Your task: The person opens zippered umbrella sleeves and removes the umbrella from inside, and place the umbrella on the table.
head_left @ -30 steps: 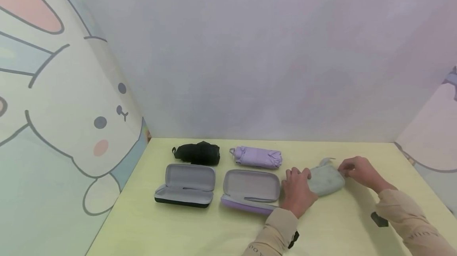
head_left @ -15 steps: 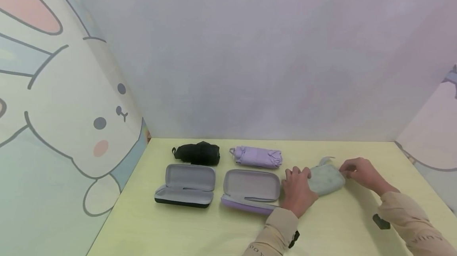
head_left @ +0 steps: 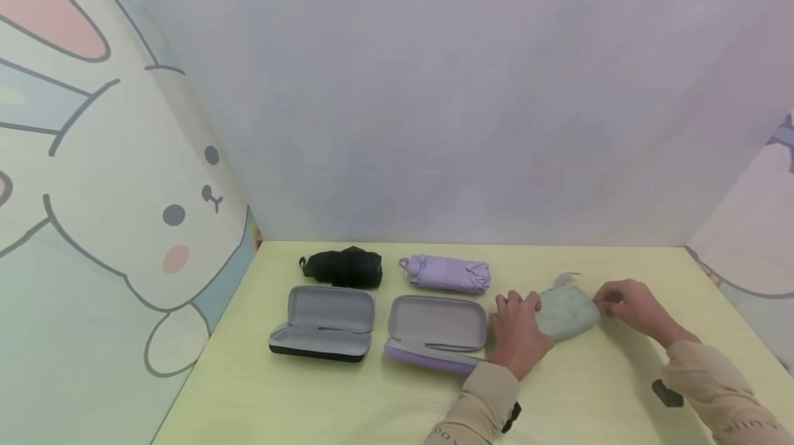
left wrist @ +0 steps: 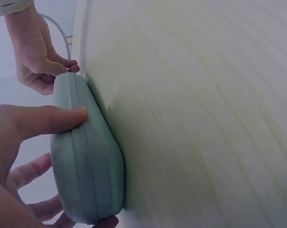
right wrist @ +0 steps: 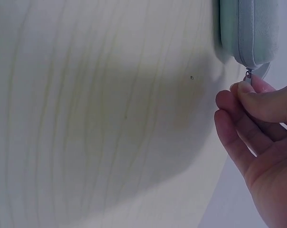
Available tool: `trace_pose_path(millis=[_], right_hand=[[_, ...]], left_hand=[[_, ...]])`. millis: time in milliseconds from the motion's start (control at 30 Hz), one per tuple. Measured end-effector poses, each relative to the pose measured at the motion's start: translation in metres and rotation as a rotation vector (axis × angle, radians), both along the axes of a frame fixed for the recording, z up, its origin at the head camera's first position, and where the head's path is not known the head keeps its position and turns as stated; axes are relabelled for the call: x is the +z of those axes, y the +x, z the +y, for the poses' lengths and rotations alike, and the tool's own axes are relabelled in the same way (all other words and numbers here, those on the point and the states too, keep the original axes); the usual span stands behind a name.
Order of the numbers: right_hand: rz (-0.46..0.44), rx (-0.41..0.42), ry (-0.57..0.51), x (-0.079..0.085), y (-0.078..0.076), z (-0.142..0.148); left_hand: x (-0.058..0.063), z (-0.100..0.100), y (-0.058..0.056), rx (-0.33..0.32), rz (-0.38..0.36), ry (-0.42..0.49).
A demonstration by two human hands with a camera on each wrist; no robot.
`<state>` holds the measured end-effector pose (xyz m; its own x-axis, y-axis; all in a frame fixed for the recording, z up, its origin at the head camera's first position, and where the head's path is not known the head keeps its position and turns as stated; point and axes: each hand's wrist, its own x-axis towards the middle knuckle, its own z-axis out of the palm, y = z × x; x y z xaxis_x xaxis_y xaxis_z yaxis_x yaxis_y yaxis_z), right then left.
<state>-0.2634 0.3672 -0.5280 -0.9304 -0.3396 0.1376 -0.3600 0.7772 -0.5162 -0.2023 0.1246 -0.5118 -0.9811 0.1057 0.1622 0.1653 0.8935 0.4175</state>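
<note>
A pale green zip case [head_left: 566, 314] with a loop strap lies closed on the right part of the table. My left hand [head_left: 518, 336] grips its left end, and in the left wrist view the thumb lies across the zip seam while the other fingers reach round the far side. At the opposite end my right hand [head_left: 634, 308] pinches the zipper pull [right wrist: 248, 77] between thumb and fingertips. The right wrist view shows the pull drawn out from the end of the case, where the seam looks closed.
Left of my left hand stands an open purple case [head_left: 428, 360], and further left an open black case [head_left: 316, 352]; both have grey linings. Behind them lie a folded purple umbrella [head_left: 448, 273] and a folded black umbrella [head_left: 344, 267]. A wall [head_left: 434, 121] rises behind the table.
My right hand has shifted slightly right and toward me at the case's end. The left hand and the green case have stayed almost where they were.
</note>
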Motion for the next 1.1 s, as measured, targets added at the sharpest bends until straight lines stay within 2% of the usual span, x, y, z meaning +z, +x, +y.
trace_pose_path(millis=[200, 567, 900, 1100], right_hand=[[0.022, -0.008, -0.011, -0.002, 0.003, 0.001], [0.0, -0.019, -0.017, -0.003, 0.007, 0.005], [0.031, -0.018, -0.019, -0.006, 0.012, 0.007], [-0.013, -0.052, -0.02, 0.0, 0.016, 0.003]], left_hand=[[0.0, 0.0, 0.001, -0.009, -0.003, -0.007], [-0.002, 0.003, 0.002, 0.013, -0.007, -0.022], [-0.002, 0.002, 0.001, 0.009, 0.005, -0.025], [0.001, 0.0, 0.002, 0.002, -0.022, -0.003]])
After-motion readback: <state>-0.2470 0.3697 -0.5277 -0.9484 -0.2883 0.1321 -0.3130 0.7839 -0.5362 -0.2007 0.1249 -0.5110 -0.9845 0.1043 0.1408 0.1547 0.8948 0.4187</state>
